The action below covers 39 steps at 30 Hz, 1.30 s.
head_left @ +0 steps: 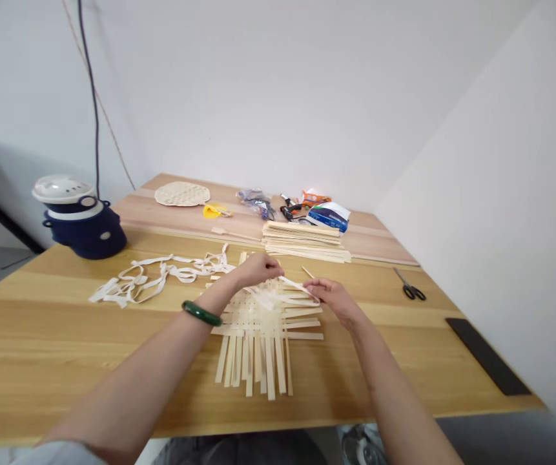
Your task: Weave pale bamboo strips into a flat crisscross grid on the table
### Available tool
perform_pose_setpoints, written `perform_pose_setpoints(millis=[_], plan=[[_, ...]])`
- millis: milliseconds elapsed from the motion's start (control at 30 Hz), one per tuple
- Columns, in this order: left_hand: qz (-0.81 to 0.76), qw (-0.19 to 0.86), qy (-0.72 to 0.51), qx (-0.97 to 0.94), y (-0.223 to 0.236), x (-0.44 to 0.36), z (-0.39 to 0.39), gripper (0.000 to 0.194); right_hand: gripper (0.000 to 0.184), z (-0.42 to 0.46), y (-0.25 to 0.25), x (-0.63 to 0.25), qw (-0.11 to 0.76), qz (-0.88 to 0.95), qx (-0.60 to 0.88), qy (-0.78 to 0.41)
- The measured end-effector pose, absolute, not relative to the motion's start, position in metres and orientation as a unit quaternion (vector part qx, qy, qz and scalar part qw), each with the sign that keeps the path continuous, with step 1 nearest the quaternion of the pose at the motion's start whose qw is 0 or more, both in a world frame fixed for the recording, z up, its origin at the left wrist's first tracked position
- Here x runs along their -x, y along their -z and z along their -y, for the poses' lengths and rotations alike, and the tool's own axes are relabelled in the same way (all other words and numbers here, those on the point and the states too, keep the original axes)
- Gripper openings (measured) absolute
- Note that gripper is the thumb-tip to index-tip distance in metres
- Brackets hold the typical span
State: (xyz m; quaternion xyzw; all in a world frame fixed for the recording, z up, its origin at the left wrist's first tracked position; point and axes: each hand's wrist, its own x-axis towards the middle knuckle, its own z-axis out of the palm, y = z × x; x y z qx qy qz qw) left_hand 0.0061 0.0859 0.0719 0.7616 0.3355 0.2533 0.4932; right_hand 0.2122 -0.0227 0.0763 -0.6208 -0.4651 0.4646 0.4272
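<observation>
Pale bamboo weaving [253, 320] lies at lower centre of the wooden table [40, 361]; the left hand [258, 268] grips its upper edge, closed, while the right hand [333, 297] pinches a loose strip [297, 287].

Personal effects, one person: a glossy dark-green bangle [201, 313], smooth and rounded, worn on the left wrist; a pale shirt sleeve [59, 453], light-toned, ending on the left arm; dark grey trousers [239, 450], matte fabric. Left forearm [132, 368] and right forearm [398, 394] bare.
</observation>
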Motion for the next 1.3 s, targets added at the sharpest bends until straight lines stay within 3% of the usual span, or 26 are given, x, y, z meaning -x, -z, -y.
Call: perform_pose_setpoints(millis=[333, 567, 767, 967, 1133, 1300], plan=[[-0.337, 0.479, -0.253, -0.770, -0.064, -0.033, -0.101, 0.019, 0.041, 0.033, -0.058, -0.229, 0.450, 0.468, 0.652, -0.393], [-0.305, 0.439, -0.321, -0.782, -0.081, -0.027, -0.106, 0.010, 0.022, 0.034, -0.064, -0.224, 0.471, 0.519, 0.663, -0.262], [-0.252, 0.386, -0.408, -0.788, -0.103, -0.031, -0.098, 0.016, 0.030, 0.031, -0.071, -0.218, 0.572, 0.479, 0.632, -0.212], [-0.215, 0.353, -0.472, -0.779, -0.107, -0.031, -0.098, 0.019, 0.030, 0.025, -0.081, -0.213, 0.593, 0.464, 0.644, -0.136], [-0.249, 0.412, -0.442, -0.757, -0.105, -0.028, -0.102, 0.018, 0.035, 0.024, -0.080, -0.213, 0.577, 0.467, 0.657, -0.133], [-0.287, 0.401, -0.400, -0.772, -0.089, -0.025, -0.085, 0.022, 0.045, 0.015, -0.062, -0.211, 0.579, 0.460, 0.644, -0.195]])
